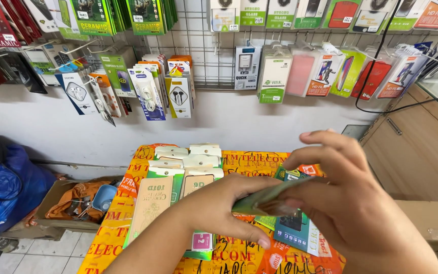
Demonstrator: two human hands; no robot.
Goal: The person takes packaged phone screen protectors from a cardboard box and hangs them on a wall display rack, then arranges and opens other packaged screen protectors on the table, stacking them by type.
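2 hands, left hand (219, 208) and right hand (351, 203), pinching green packet (264, 200) above orange table (112, 228)

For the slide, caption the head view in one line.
Both hands, left and right, hold a flat green packet above packets on an orange table.

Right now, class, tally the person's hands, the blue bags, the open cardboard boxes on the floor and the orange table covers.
Hands: 2, left hand and right hand
Blue bags: 1
Open cardboard boxes: 1
Orange table covers: 1
Total: 5
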